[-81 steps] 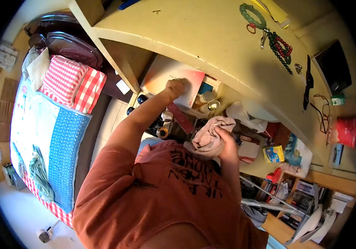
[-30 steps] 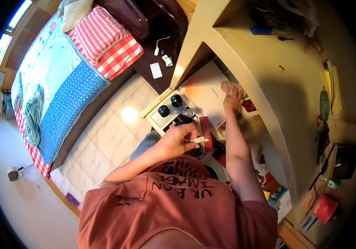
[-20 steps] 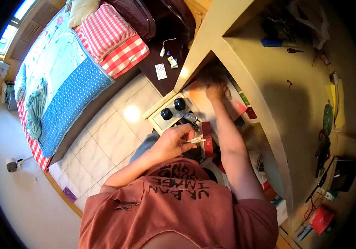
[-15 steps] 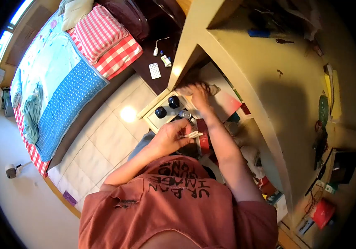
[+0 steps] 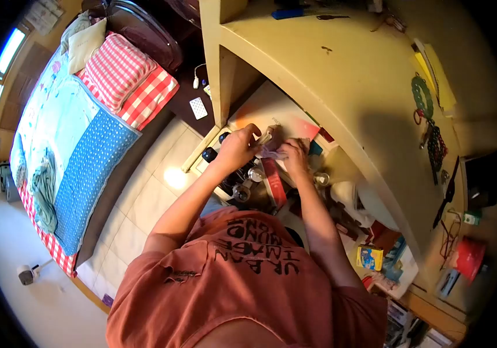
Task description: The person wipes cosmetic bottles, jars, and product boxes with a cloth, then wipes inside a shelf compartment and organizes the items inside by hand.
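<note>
My left hand [image 5: 239,149] is closed, its fingers pinching a crumpled, pale brownish packet [image 5: 269,137]. My right hand [image 5: 294,156] sits just to the right, fingers curled on a thin, whitish-purple crumpled wrapper [image 5: 271,153] that stretches between both hands. What these pieces contain cannot be made out. Below the hands is an open drawer [image 5: 197,165] with two black-lidded jars [image 5: 208,154], clear glass jars [image 5: 255,174] and a narrow red box [image 5: 274,184]. White and red sheets [image 5: 303,129] lie in the compartment behind my right hand.
A yellowish shelf unit [image 5: 318,75] curves along the right, with beads [image 5: 422,97] and a red item [image 5: 470,255] on it. The lower shelf holds a yellow box [image 5: 369,257]. A bed [image 5: 74,156] stands at the left beyond floor tiles [image 5: 153,168]. A blister pack [image 5: 198,108] lies on a dark surface.
My right hand has come back from the compartment toward my left hand. My left hand has moved up toward it, and the crumpled pieces now lie between them. The view has shifted right.
</note>
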`<control>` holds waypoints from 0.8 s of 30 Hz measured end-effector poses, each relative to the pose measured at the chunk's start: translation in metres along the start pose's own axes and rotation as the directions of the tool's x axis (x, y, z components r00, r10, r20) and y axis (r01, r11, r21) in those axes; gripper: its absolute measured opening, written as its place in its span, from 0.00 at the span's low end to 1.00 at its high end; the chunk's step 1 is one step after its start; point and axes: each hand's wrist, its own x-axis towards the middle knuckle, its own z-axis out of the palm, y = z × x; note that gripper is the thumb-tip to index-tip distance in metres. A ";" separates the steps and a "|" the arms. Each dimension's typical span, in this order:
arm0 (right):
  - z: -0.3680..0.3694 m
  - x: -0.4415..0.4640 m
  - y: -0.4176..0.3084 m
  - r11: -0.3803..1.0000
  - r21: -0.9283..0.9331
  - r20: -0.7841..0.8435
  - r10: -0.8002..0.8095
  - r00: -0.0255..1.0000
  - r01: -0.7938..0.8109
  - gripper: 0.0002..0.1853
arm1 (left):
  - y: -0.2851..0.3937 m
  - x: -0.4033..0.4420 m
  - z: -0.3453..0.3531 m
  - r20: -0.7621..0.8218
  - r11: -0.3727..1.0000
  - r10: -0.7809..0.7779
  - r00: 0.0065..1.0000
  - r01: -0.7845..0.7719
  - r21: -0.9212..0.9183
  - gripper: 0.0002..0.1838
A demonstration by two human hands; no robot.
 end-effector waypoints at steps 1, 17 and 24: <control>-0.005 0.000 0.000 1.000 -0.001 -0.009 0.004 1.000 -0.004 0.13 | 0.000 0.005 0.004 0.001 0.998 0.018 1.000 -0.018 0.063 0.20; 0.008 -0.006 0.002 0.900 -0.424 0.040 0.130 0.991 -0.101 0.17 | -0.042 0.081 0.116 0.087 0.925 -0.040 0.995 0.004 0.379 0.11; -0.020 -0.005 -0.014 0.791 -0.596 0.313 0.065 0.948 0.143 0.06 | -0.043 0.083 0.114 0.068 0.885 -0.160 0.985 0.112 0.453 0.12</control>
